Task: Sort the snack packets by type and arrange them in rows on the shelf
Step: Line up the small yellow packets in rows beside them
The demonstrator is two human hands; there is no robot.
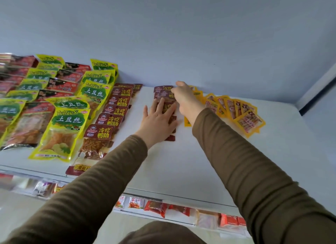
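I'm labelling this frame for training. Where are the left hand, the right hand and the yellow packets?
left hand (157,121), head view: back of the hand.
right hand (185,98), head view: back of the hand.
yellow packets (249,121), head view: front face of the nearest packet in the fan.

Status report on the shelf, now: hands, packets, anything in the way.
Left hand flat on the dark red packets mid-shelf. Right hand at the far end of that row, fingers hidden. Yellow packets fanned loose just right. Nothing blocking.
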